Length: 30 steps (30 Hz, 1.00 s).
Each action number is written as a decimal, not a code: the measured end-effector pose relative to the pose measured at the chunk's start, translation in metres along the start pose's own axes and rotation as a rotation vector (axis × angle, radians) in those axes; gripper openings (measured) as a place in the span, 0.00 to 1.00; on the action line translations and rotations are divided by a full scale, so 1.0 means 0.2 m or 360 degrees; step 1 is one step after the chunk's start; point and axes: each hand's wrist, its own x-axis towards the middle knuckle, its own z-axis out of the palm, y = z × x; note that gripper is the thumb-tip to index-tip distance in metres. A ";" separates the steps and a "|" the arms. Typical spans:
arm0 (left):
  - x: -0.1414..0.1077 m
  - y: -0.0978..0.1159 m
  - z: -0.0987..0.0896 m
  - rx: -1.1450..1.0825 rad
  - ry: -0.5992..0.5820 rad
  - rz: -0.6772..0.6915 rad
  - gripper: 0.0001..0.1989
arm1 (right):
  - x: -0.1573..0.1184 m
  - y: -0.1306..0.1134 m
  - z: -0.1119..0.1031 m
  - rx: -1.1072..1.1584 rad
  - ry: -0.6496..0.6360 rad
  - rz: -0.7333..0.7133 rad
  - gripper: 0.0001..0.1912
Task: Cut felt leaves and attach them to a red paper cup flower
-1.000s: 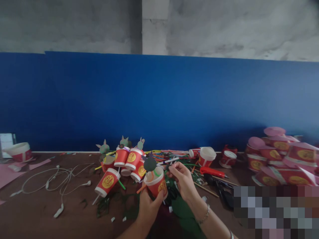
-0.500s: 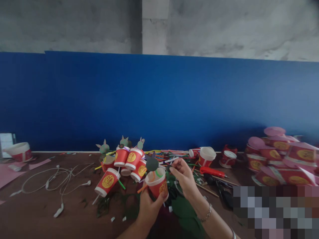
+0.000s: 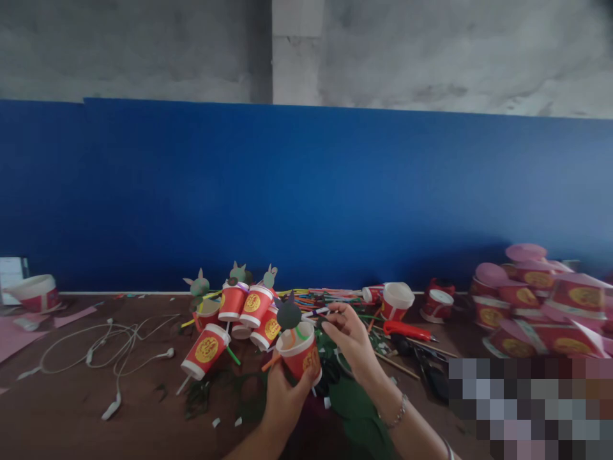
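My left hand (image 3: 288, 391) is wrapped around a red and white paper cup (image 3: 301, 363) with a yellow emblem. The cup tilts with its mouth toward me, and orange and green strips show inside it. A dark paper animal head (image 3: 289, 314) with pointed ears stands up at the cup's far rim. Just right of the cup, my right hand (image 3: 350, 335) hovers with thumb and forefinger apart, nothing visible between them. Below lie dark green paper pieces (image 3: 357, 409). Left of my hands, several similar cups (image 3: 258, 306) are piled up, some topped with grey-green rabbit heads.
White earphones (image 3: 115, 406) with a looped cord lie at left. A red-handled tool (image 3: 407, 330) rests right of my hands, near a white-lined cup (image 3: 398, 300). Pink-trimmed cups (image 3: 531, 297) are heaped at far right. A blue panel (image 3: 306, 191) stands behind the table.
My right thumb and forefinger have parted from their near pinch. The cup in my left hand has shifted slightly left and down.
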 end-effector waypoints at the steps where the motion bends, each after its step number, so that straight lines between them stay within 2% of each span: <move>1: 0.00 0.00 0.00 -0.0020 0.0013 -0.0004 0.18 | 0.00 0.00 0.00 0.0071 -0.0011 0.0070 0.19; 3: 0.01 0.00 0.00 -0.0072 0.0012 -0.0007 0.18 | -0.01 0.00 0.01 0.0230 -0.0046 0.0213 0.21; 5: 0.01 0.00 0.01 -0.0126 -0.0004 -0.0011 0.17 | -0.01 0.01 0.02 0.0323 -0.0070 0.0340 0.17; 9: 0.01 0.01 0.01 -0.0116 0.0042 -0.0007 0.18 | -0.02 0.03 0.02 0.0266 -0.0048 0.0448 0.15; 16: 0.01 0.02 0.00 -0.0045 -0.0034 0.0041 0.17 | -0.01 0.00 0.01 -0.0044 -0.0090 0.0262 0.15; 23: -0.01 0.01 0.00 -0.0070 -0.0086 0.0069 0.17 | 0.02 0.04 -0.04 -0.0430 -0.0087 0.0007 0.25; 27: -0.01 0.00 0.00 -0.0069 -0.0081 0.0049 0.16 | 0.03 0.02 -0.04 -0.0486 -0.0127 -0.0030 0.23; 30: 0.00 -0.01 0.00 -0.0097 -0.0063 0.0005 0.16 | 0.03 -0.02 -0.04 -0.0506 -0.0251 -0.0025 0.21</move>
